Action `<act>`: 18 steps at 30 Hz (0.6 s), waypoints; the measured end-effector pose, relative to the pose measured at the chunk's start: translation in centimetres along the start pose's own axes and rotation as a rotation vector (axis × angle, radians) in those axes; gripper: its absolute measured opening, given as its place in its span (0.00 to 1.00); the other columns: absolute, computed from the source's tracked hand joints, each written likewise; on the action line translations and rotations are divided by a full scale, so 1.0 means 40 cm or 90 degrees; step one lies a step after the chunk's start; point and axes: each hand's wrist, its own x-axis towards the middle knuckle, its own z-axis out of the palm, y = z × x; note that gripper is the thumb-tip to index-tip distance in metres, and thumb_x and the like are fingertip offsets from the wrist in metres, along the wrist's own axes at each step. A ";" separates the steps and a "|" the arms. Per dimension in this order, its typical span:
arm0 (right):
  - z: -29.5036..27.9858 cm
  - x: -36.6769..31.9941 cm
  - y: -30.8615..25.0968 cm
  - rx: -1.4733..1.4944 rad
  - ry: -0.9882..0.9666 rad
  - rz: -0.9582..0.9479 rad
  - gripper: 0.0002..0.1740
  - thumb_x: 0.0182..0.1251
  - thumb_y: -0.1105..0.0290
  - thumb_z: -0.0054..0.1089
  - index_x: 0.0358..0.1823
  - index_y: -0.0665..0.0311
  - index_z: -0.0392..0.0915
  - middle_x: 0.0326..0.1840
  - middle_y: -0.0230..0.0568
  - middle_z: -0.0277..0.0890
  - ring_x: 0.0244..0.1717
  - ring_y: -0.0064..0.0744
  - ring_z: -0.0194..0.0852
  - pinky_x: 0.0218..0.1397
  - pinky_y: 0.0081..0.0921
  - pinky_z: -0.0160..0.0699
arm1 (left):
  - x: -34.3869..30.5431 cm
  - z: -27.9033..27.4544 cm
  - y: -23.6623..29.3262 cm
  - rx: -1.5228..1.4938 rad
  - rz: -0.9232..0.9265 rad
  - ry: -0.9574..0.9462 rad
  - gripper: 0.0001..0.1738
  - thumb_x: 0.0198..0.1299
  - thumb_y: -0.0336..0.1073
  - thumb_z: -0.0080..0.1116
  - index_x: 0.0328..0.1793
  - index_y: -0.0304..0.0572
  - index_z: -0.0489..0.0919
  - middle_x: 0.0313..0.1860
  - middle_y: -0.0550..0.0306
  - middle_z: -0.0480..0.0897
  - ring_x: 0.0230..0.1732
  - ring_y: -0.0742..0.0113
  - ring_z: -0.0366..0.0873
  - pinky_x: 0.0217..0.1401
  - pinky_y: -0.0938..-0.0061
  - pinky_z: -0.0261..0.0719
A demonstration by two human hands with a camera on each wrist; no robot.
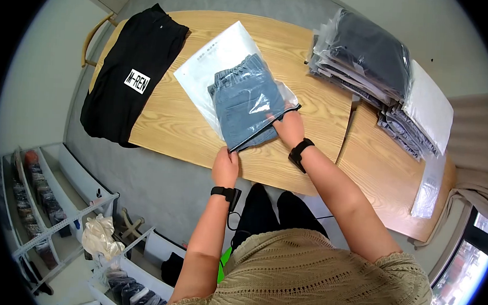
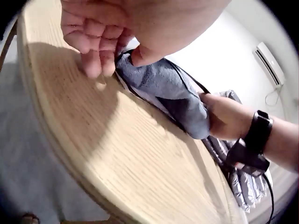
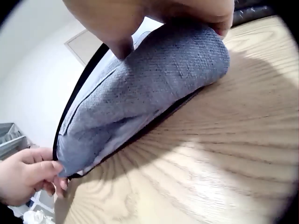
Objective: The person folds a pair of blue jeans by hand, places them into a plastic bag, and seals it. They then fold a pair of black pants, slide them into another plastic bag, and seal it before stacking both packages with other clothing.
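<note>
Blue-grey folded jeans with a gathered waistband lie inside a clear-fronted plastic bag. The bag's black-edged mouth faces me, and the folded end of the jeans bulges out there. My left hand pinches the near left corner of the mouth between thumb and fingers. On the other side, my right hand grips the end of the jeans at the bag's right corner. In the right wrist view its thumb presses against the denim beneath the black top edge.
Black pants with a white "M-REN" patch lie along the table's left end. Stacked bagged garments stand at the back right, beside a white package. A flat plastic packet lies on the side table. Storage bins stand lower left.
</note>
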 end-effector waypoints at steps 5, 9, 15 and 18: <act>-0.019 0.028 0.027 0.256 -0.251 0.108 0.35 0.47 0.61 0.73 0.54 0.73 0.70 0.46 0.54 0.78 0.48 0.43 0.76 0.52 0.32 0.74 | 0.000 -0.021 -0.022 0.108 0.075 -0.003 0.12 0.65 0.38 0.48 0.38 0.36 0.75 0.35 0.39 0.79 0.37 0.40 0.76 0.37 0.52 0.73; -0.036 -0.008 0.058 0.545 -0.315 0.084 0.34 0.49 0.70 0.73 0.58 0.69 0.69 0.52 0.37 0.74 0.51 0.28 0.69 0.56 0.25 0.68 | -0.045 -0.042 -0.022 0.200 0.166 -0.101 0.12 0.64 0.40 0.49 0.34 0.39 0.73 0.30 0.42 0.79 0.33 0.41 0.76 0.34 0.52 0.73; -0.069 -0.142 0.118 0.645 -0.242 0.181 0.30 0.52 0.78 0.67 0.59 0.68 0.69 0.50 0.33 0.74 0.49 0.25 0.70 0.54 0.25 0.71 | -0.115 -0.042 -0.013 0.194 0.231 -0.188 0.10 0.60 0.37 0.53 0.31 0.39 0.73 0.26 0.44 0.78 0.29 0.43 0.76 0.31 0.53 0.73; -0.035 -0.193 0.121 0.780 -0.146 0.325 0.27 0.55 0.79 0.66 0.58 0.66 0.69 0.51 0.35 0.75 0.51 0.27 0.71 0.52 0.24 0.72 | -0.120 -0.039 -0.006 0.219 0.282 -0.157 0.10 0.57 0.37 0.55 0.28 0.39 0.72 0.23 0.46 0.77 0.26 0.46 0.77 0.28 0.55 0.73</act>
